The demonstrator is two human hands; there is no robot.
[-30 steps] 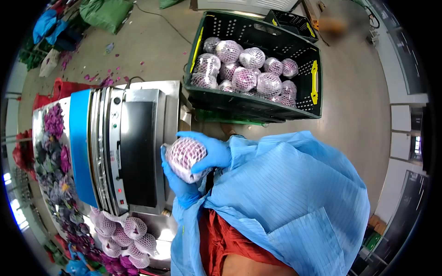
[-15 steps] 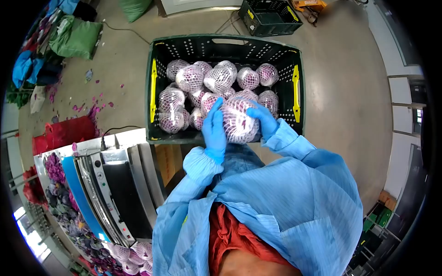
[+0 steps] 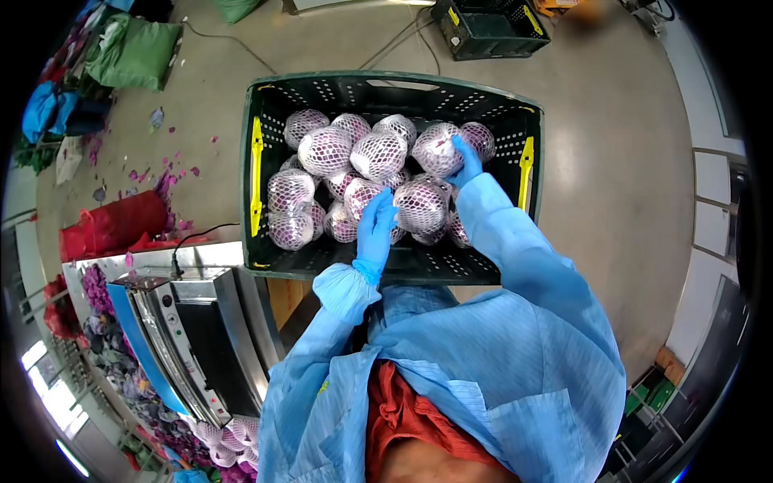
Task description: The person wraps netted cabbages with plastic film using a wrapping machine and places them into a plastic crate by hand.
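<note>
Several round red cabbages, each in a white foam net, are piled in a dark green crate (image 3: 394, 78). My right hand (image 3: 467, 163), in a blue glove, grips one netted red cabbage (image 3: 437, 150) from its right side, on top of the pile at the back right. My gloved left hand (image 3: 375, 233) is open, fingers stretched forward over the front of the pile. It lies beside another netted cabbage (image 3: 421, 208), close against its left side; whether it touches it I cannot tell.
At the left stands a steel-cased machine (image 3: 213, 346) with a black plate, beside loose purple leaves. A red bag (image 3: 121, 225) and a green sack (image 3: 133, 52) lie on the floor. A second crate (image 3: 491, 32) stands beyond; a cable (image 3: 233, 53) crosses the floor.
The netted cabbage held between both hands has moved away from my body onto the pile's back right, with my right hand. My left hand has let go and stayed near the front. The view has shifted slightly.
</note>
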